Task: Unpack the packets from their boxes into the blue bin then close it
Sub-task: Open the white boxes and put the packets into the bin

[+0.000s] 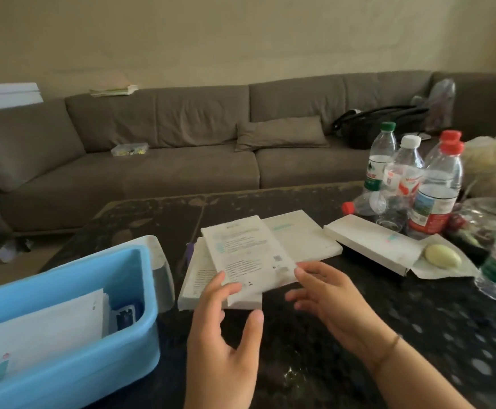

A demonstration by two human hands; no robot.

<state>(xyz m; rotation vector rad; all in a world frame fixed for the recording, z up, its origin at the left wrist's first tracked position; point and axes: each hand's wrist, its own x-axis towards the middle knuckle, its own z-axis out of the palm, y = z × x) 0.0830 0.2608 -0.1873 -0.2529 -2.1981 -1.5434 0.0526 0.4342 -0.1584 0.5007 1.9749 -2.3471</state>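
The blue bin (72,358) stands at the near left with white packets (43,323) upright inside it. Its clear lid (161,261) leans behind its right end. In the middle of the table a white box (246,255) with printed text lies tilted on a second white box (193,287), and a third white box (303,240) lies behind them. My left hand (223,343) has fingertips on the top box's near edge, thumb apart below. My right hand (332,299) touches its near right corner with spread fingers.
An opened white box (370,243) lies to the right, with a pale yellow oval object (443,259) on its flap. Several water bottles (435,184) and plastic bags (494,163) crowd the table's right side. A grey sofa (182,160) runs behind the dark table (388,335).
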